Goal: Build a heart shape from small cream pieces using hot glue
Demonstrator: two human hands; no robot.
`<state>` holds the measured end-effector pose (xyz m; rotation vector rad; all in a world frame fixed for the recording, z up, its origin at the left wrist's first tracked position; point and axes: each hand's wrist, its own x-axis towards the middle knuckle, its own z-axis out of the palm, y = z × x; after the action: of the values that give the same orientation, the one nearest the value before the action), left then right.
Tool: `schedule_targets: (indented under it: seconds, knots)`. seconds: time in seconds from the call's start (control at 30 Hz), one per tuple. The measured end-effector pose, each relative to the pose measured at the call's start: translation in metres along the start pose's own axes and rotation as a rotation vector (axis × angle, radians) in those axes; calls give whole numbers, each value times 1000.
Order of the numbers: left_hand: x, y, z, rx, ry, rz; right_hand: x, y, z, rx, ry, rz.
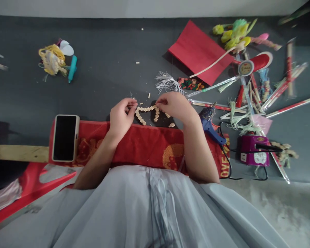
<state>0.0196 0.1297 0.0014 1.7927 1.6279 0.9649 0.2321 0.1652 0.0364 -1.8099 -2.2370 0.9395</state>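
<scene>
Strip [145, 109] of pale pieces, arched on dark surface [100, 89], pinched by right hand [176, 106] at one bend, unclear whether also by left hand [122, 114] at other; likely light, fragile at joints, best held at both bends.

probably a craft workshop, given the glue gun [211, 130] and red paper [200, 53].

1 phone [64, 137] on a red towel [142, 141], red paper [198, 50]
</scene>
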Motion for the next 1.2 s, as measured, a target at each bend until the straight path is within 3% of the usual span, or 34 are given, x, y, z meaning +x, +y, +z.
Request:
schedule_targets:
  seconds: [0.3, 1.2]
  knots:
    - [4, 0, 3, -23, 7, -108, 0, 1, 2, 47, 8, 8]
    - [3, -2, 4, -50, -25, -96, 0, 9, 14, 72, 91, -23]
